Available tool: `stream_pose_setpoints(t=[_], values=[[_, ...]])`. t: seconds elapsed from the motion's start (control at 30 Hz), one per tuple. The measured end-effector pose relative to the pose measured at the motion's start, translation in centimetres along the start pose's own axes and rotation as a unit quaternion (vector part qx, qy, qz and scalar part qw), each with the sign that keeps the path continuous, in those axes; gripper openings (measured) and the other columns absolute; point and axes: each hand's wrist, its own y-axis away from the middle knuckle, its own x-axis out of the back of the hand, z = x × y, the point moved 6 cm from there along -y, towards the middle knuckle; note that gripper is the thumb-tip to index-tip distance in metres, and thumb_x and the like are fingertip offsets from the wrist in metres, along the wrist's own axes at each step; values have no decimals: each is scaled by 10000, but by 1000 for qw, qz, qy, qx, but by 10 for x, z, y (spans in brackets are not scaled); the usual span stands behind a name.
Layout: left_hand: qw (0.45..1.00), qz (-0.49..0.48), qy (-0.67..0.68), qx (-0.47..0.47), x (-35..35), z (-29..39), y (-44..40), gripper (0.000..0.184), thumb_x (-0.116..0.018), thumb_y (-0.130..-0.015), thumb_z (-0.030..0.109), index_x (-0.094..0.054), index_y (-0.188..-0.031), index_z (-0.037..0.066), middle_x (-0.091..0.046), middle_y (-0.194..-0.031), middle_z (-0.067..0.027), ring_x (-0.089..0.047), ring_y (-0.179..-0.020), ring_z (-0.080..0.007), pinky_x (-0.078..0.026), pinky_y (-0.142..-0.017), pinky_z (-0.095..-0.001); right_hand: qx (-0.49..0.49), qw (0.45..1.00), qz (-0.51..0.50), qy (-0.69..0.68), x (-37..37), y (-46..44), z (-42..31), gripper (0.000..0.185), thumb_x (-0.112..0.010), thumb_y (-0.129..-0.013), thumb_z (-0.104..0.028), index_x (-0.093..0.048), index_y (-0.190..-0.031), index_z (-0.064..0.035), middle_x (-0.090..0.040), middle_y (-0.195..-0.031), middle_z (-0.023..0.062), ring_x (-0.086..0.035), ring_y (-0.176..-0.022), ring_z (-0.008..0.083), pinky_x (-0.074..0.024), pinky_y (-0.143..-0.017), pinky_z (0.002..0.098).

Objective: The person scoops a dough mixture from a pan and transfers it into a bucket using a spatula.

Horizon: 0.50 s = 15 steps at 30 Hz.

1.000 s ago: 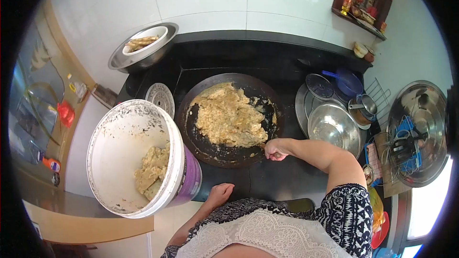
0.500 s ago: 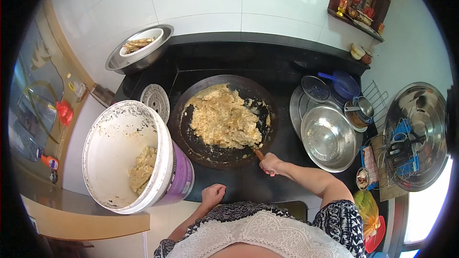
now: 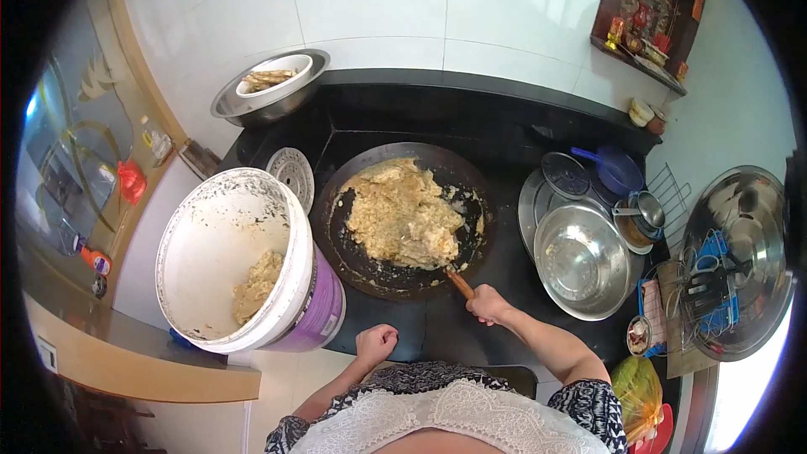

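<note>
A large dark wok [image 3: 370,277] holds a heap of pale, lumpy food [image 3: 403,214]. My right hand [image 3: 487,304] is closed round the end of a wooden handle [image 3: 460,284] at the wok's lower right; the tool's far end is hidden in the food. My left hand [image 3: 377,343] is curled closed at the counter's front edge, near the bucket, with nothing visible in it. The tilted white and purple bucket [image 3: 324,307] at the left has more of the pale mixture [image 3: 259,286] inside.
A perforated metal disc [image 3: 290,175] lies behind the bucket. Steel basin with a white bowl [image 3: 273,80] stands at the back left. To the right are a steel bowl [image 3: 582,261], a blue strainer [image 3: 619,170], a rack of utensils [image 3: 710,286] and a bagged vegetable [image 3: 636,395].
My right hand has drawn back from the wok's edge toward the front, showing more of the wooden handle. The food heap has changed shape slightly. The view has shifted.
</note>
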Motion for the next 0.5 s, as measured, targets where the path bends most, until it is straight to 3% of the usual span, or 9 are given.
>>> stream_pose_setpoints(t=[0.2, 0.27, 0.5], values=[[1000, 24, 7, -11, 0, -3, 8, 115, -601, -720, 187, -660, -780, 109, -623, -678, -54, -592, -567, -173, -463, -546, -295, 21, 999, 17, -23, 42, 30, -51, 109, -558, -740, -94, -502, -681, -22, -462, -536, 15, -439, -384, 92, -336, -284, 252], [999, 19, 14, -38, -2, -4, 8, 113, -603, -718, 191, -657, -781, 114, -624, -688, -50, -594, -569, -183, -466, -547, -303, 63, 997, 39, 3, 66, 51, -84, 145, -528, -729, -110, -518, -698, 31, -485, -524, 54, -465, -393, 126, -373, -314, 280], [997, 3, 26, -69, 4, -1, 6, 118, -597, -704, 209, -634, -776, 122, -614, -674, -25, -610, -623, -203, -483, -576, -329, 176, 971, 126, 98, 118, 162, -216, 174, -540, -752, -140, -550, -762, 34, -488, -527, 49, -497, -423, 127, -400, -338, 289]])
